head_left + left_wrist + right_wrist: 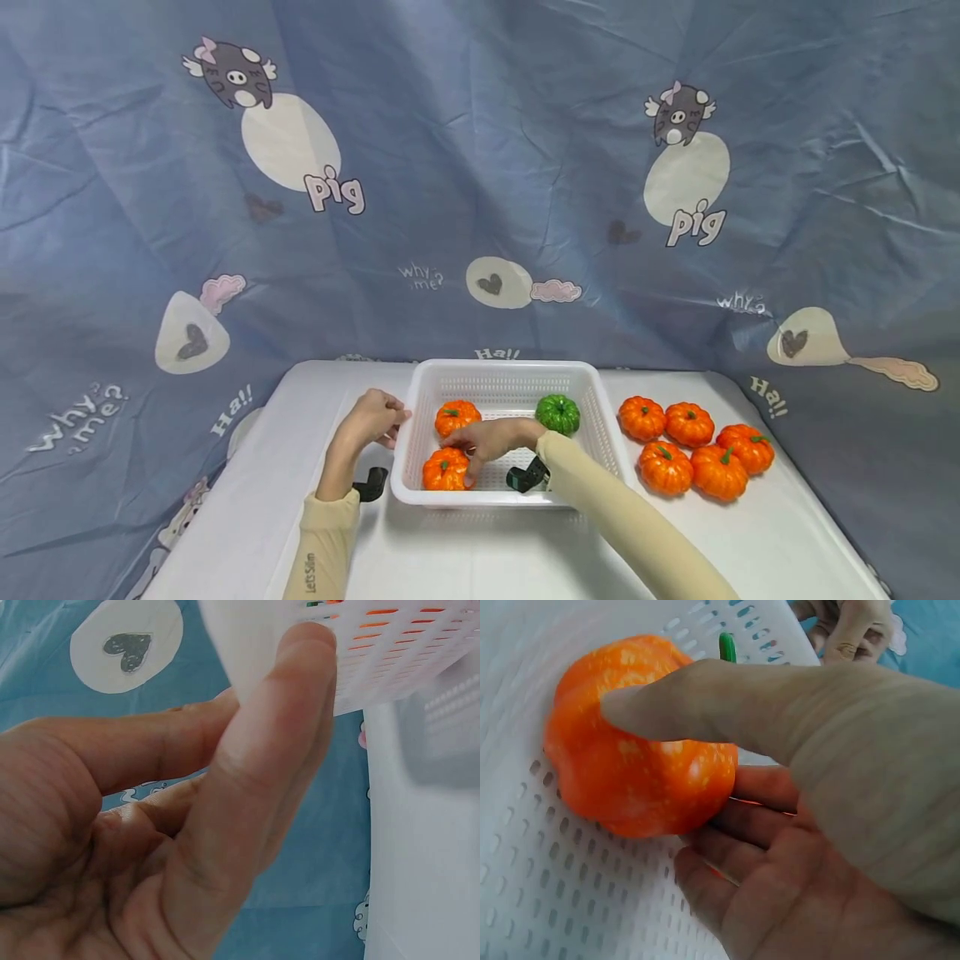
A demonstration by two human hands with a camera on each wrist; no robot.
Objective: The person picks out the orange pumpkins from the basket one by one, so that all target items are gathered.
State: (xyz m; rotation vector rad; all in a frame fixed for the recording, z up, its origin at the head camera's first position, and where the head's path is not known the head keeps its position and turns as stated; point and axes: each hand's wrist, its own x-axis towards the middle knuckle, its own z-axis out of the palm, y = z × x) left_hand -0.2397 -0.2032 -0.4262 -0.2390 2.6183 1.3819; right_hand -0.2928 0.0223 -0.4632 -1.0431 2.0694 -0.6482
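A white perforated plastic basket (517, 499) stands on the table, with two orange pumpkins on its left side and a green pumpkin (557, 414) at the back right. My right hand (491, 438) reaches into it and grips the front orange pumpkin (615, 787), thumb over its side and fingers curled beneath. This pumpkin's green stem shows above the thumb in the right wrist view. Just behind it sits the other orange pumpkin (456, 415). My left hand (377, 417) pinches the basket's left rim between thumb and fingers, as the left wrist view shows.
Several more orange pumpkins (666, 468) lie grouped on the white table (465, 554) right of the basket. A blue printed cloth (420, 167) hangs behind and along the table's sides. Black wrist devices (371, 485) are on both wrists.
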